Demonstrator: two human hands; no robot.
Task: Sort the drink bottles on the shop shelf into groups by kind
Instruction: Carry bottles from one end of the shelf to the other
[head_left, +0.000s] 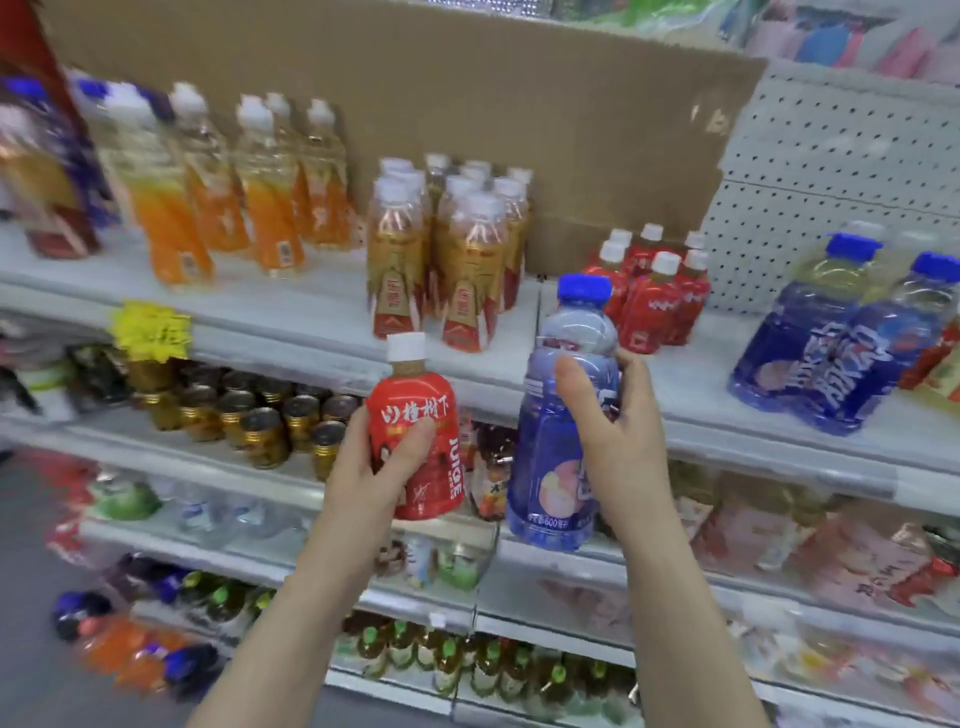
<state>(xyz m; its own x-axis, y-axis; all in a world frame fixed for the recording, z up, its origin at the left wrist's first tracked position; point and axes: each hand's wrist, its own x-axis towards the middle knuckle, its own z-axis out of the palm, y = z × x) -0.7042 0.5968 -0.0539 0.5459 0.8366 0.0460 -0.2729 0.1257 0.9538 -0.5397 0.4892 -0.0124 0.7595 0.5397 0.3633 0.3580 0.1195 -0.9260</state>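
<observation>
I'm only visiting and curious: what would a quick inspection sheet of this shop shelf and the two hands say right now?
Surface: white top shelf, with bottles standing in clusters by kind.
Job's things: red juice bottle and blue-capped bottle, both held in front of the shelf. On it stand orange bottles, gold-and-red bottles, small red bottles and big blue bottles.
Clutter: yellow tag on the shelf edge.
Grippers: left hand grips the red juice bottle; right hand grips the blue-capped bottle.
Cables: nothing seen.
Surroundings: cardboard sheet and pegboard behind; cans and more drinks on the lower shelves.
</observation>
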